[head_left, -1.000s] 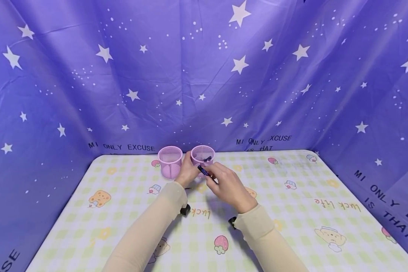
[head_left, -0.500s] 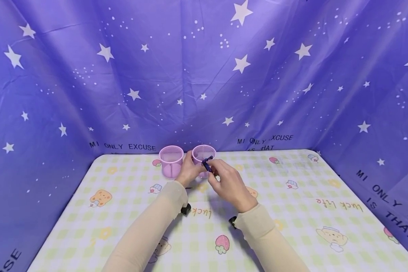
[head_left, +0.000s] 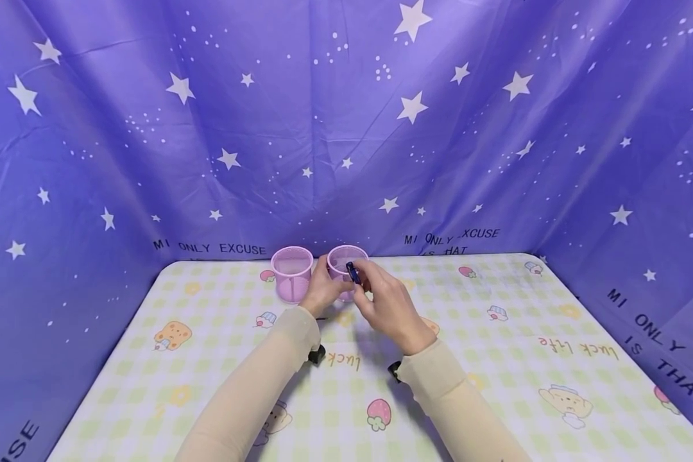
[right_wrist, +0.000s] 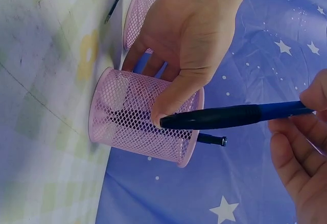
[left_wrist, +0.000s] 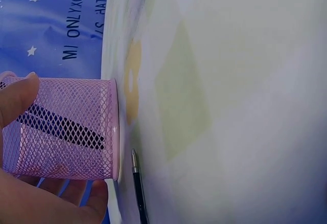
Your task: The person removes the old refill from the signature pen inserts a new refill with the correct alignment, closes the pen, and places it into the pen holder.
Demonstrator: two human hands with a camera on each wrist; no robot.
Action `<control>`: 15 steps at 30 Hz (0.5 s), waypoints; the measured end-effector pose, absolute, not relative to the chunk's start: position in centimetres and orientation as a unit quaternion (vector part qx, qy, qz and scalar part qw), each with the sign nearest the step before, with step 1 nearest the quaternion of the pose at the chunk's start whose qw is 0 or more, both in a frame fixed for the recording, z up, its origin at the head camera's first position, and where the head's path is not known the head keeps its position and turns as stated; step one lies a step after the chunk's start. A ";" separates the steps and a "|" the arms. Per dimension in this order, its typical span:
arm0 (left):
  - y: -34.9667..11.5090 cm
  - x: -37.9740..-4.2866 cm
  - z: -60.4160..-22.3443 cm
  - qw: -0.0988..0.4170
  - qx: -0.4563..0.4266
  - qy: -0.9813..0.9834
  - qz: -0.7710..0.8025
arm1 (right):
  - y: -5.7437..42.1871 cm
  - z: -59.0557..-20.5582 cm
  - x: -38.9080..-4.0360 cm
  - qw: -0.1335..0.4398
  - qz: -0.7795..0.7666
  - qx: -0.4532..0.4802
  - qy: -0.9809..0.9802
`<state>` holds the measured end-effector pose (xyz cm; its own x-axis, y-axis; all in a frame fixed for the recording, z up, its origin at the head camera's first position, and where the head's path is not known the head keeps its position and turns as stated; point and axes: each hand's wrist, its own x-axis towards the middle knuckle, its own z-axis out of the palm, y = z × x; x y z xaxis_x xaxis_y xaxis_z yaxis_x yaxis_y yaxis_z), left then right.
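Note:
My left hand [head_left: 323, 289] grips a pink mesh pen holder [left_wrist: 71, 132], the right one of two, with the thumb on one side and fingers round the other. Inside it leans a dark pen [right_wrist: 213, 139], its end sticking out past the rim. My right hand [head_left: 389, 301] pinches a blue and black pen [right_wrist: 219, 115] by its blue end. The black end lies in front of the holder's mesh in the right wrist view, near my left thumb. A thin, dark pen refill [left_wrist: 138, 183] with a metal tip lies on the table beside the holder.
The other pink mesh pen holder [head_left: 291, 282] stands just left of my left hand. Both holders are near the back edge of the table, which has a checked cloth [head_left: 219, 372]. A purple star-print curtain [head_left: 323, 128] hangs behind and at both sides.
My right hand has moved slightly forward and has tilted the pen more upright, bringing it up to the near rim of the holder. The left hand keeps its grip in place.

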<state>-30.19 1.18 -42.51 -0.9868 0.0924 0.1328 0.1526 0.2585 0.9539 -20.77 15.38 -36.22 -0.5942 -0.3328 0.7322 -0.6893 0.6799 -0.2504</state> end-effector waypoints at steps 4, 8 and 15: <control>1.1 -30.2 -42.4 0.023 -0.078 -0.790 -0.608 | 15.3 -36.2 -20.9 0.341 0.264 0.297 -0.852; 1.2 -30.2 -42.4 0.025 -0.082 -0.785 -0.613 | 15.3 -36.2 -20.9 0.349 0.267 0.294 -0.849; 1.2 -30.3 -42.6 0.021 -0.084 -0.776 -0.625 | 15.1 -36.3 -21.0 0.356 0.281 0.295 -0.841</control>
